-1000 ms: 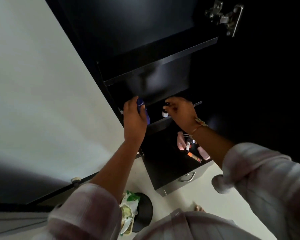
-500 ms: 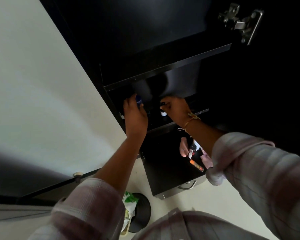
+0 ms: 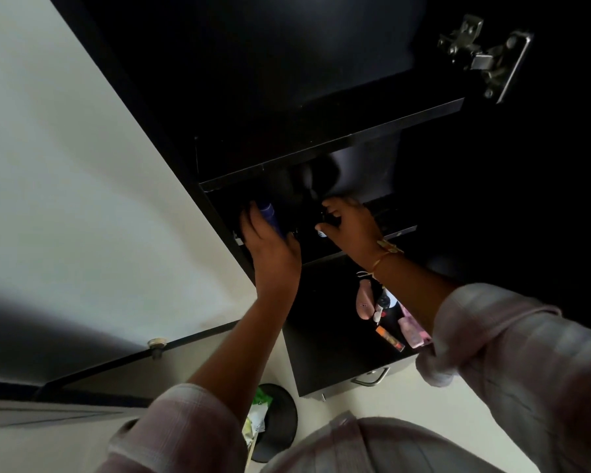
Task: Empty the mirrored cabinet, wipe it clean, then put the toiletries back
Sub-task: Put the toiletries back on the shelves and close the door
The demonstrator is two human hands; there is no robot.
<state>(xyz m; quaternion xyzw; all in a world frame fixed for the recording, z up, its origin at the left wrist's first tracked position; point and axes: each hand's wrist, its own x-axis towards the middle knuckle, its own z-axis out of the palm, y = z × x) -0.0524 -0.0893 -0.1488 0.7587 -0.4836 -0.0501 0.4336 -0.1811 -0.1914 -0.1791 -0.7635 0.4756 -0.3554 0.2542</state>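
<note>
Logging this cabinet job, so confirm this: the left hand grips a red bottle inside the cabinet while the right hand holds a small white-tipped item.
Not red. The head view shows the left hand gripping a blue bottle inside the cabinet; the right hand holds a small white-tipped item.

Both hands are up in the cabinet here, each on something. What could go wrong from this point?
1. The left hand grips the blue bottle high up; a slip could drop it onto the pink tube and other toiletries on the dark unit below.
2. The right hand pinches a small white item inside a very dark compartment; anything beside it is hard to see and might get knocked.
</note>
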